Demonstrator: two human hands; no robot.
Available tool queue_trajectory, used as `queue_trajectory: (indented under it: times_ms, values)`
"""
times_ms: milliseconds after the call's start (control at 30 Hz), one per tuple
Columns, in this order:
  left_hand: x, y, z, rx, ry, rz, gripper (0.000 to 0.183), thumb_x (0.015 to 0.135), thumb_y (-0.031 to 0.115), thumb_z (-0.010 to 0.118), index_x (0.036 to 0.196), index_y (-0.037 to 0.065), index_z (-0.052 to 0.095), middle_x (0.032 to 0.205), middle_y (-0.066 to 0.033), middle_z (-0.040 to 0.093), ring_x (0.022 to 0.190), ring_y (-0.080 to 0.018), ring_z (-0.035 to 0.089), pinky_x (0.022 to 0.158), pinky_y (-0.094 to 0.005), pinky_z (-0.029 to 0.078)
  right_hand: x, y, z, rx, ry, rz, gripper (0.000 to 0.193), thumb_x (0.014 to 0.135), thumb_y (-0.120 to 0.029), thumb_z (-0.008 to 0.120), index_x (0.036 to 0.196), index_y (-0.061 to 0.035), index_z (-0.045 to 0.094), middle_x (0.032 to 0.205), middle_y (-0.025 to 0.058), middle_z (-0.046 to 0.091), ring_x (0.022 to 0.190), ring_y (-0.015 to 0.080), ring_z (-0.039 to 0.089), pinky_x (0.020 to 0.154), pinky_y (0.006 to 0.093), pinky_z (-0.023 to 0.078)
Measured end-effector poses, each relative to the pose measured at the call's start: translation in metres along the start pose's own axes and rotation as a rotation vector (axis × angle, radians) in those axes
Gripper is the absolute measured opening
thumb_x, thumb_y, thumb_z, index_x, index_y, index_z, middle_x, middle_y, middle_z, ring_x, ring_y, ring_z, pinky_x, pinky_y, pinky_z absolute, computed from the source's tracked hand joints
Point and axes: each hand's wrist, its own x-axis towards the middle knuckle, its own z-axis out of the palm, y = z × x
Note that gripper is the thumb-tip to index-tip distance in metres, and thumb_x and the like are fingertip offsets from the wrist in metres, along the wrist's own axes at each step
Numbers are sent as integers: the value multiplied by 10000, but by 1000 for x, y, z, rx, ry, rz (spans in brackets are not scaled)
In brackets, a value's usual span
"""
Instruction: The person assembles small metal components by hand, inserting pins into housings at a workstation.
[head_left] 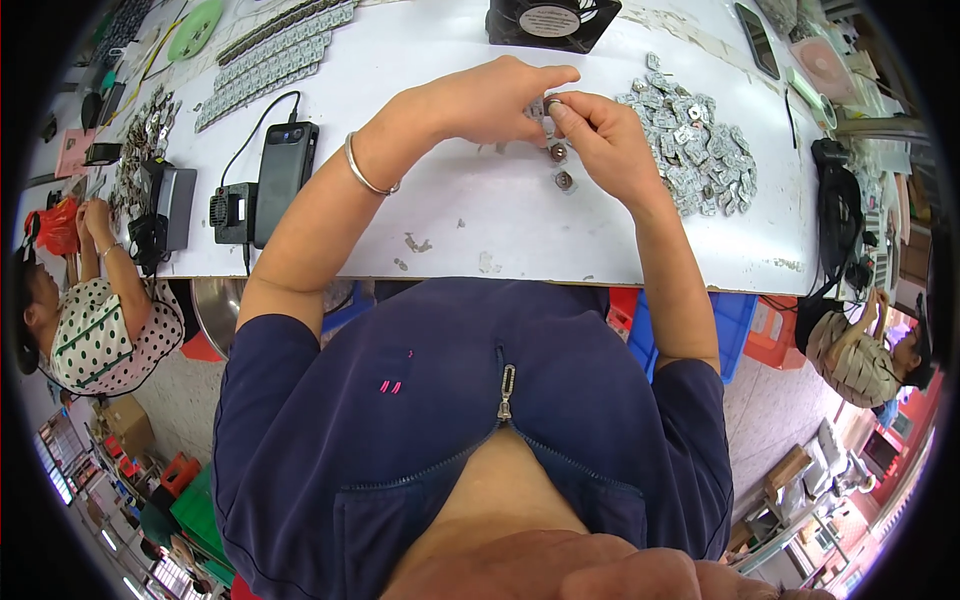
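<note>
Fingers (578,121) of the right hand (612,147) pinched a small part (551,99); the left hand's (500,98) grip was unclear; a blue bin's (735,335) contents couldn't be discerned.

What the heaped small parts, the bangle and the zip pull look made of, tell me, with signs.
Heaped small parts: probably metal, judging by their silvery-grey shine, though too small to be sure.
Bangle: likely polished metal, from its bright highlights.
Zip pull: likely metal, from its silvery sheen.

Bright, even light on the white tabletop (450,215), soft shadows, fisheye bending toward black corners
</note>
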Motion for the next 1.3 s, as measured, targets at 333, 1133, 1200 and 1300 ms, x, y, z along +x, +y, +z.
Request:
queue_trajectory:
  times_ms: [333, 1133, 1200, 1300]
  values:
    - [5, 4, -4, -25, -8, 84, 751, 727, 55, 719, 1407, 56, 401, 1028, -178, 682, 775, -261, 663, 711, -342, 524, 6, -8, -2, 25, -68, 137, 192, 948, -148, 566, 986, 13, 664, 740, -23, 590, 658, 41, 456, 590, 218, 390]
    - [-13, -5, -36, -449, -254, -1, 195, 891, 194, 621, 831, 17, 681, 635, 1, 602, 544, -68, 554, 474, -219, 424, 10, -14, -22, 278, -266, 105, 223, 934, -216, 574, 895, -10, 651, 675, -5, 560, 593, 49, 480, 551, 223, 411]
    - [-10, -17, -32, -416, -178, 67, 178, 894, 182, 614, 893, 20, 687, 668, -14, 614, 568, -74, 561, 503, -226, 438, 12, -13, -23, 333, -294, 99, 227, 942, -220, 562, 909, -12, 644, 709, -8, 571, 605, 42, 515, 544, 213, 420]
    - [-6, -28, -18, -220, 129, 106, 184, 901, 146, 595, 1014, 30, 681, 741, -41, 636, 626, -96, 578, 567, -244, 465, 18, -20, -19, 102, -96, 242, 229, 942, -221, 555, 919, -11, 642, 711, 3, 579, 597, 52, 533, 530, 218, 422]
